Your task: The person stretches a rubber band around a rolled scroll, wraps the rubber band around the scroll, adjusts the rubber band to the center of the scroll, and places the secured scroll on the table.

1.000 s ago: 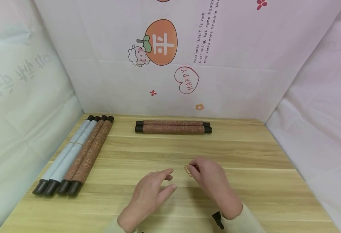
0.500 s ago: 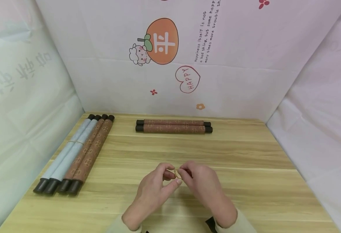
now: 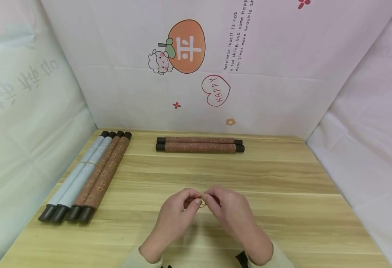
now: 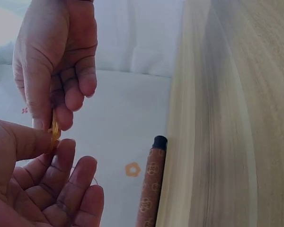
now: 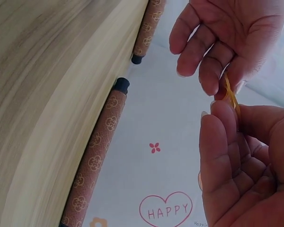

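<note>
A thin yellow rubber band (image 3: 202,204) is held between both hands over the front middle of the wooden table. My left hand (image 3: 176,210) pinches one side of it between thumb and index finger. From the other side, my right hand (image 3: 232,213) pinches it the same way, the fingertips of both hands nearly meeting. In the left wrist view the band (image 4: 55,128) looks bunched into several strands. The right wrist view shows the strands (image 5: 232,97) running from one hand's fingertips to the other's.
Two brown patterned scrolls (image 3: 199,147) with black ends lie side by side at the table's back. On the left, two pale blue scrolls (image 3: 82,178), banded together, lie beside two brown scrolls (image 3: 105,175). White printed cloth (image 3: 132,100) walls the back and sides.
My left hand has come over to the rubber band that the right hand was pinching, and its thumb and finger have closed on it. The right hand has shifted left. The scrolls have stayed put.
</note>
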`<action>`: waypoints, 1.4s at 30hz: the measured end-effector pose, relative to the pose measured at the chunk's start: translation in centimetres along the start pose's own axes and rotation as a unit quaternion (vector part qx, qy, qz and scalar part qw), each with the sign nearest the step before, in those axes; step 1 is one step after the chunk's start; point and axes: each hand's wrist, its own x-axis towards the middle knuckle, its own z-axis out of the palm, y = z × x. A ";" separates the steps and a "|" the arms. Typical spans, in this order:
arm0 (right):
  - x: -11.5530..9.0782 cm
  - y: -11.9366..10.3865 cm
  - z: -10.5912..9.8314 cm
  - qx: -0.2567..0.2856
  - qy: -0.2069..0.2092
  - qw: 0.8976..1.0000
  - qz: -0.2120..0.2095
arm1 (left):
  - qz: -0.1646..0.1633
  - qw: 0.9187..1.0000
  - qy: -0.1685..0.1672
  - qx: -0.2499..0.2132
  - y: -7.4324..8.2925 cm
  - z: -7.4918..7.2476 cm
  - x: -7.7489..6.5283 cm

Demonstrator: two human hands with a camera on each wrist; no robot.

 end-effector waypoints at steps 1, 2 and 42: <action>0.0 0.0 -0.1 0.003 -0.001 1.000 0.002 | -0.002 1.000 -0.001 -0.012 -0.1 -0.1 0.0; 0.0 -0.1 -0.1 0.005 -0.002 1.000 0.005 | -0.004 1.000 -0.001 -0.023 -0.1 -0.1 0.1; -0.1 0.5 -0.2 -0.010 0.004 1.000 0.015 | -0.109 0.950 0.040 -0.289 -0.3 -0.7 0.5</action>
